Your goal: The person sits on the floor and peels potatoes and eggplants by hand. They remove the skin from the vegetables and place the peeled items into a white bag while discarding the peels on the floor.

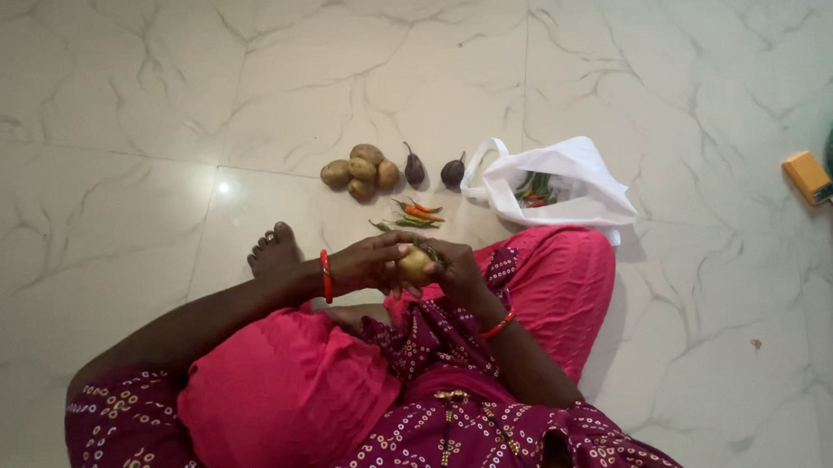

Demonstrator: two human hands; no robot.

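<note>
Yellowish and small, a potato (pixel 416 264) is held above the lap between both hands: the left hand (pixel 367 265) is curled against its near side, and the right hand (pixel 458 270) is wrapped round its far side. A firm, steady grip is judged best, with fingertips kept off the worked face. Whether a tool is held cannot be told, since the potato is largely covered by fingers.

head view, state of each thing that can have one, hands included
left hand: closed around the potato
right hand: gripping the potato
potato: held between both hands
white bag: open, chillies inside
potato pile: on floor, untouched
two brinjals: whole, on floor
loose chillies: on floor
</note>
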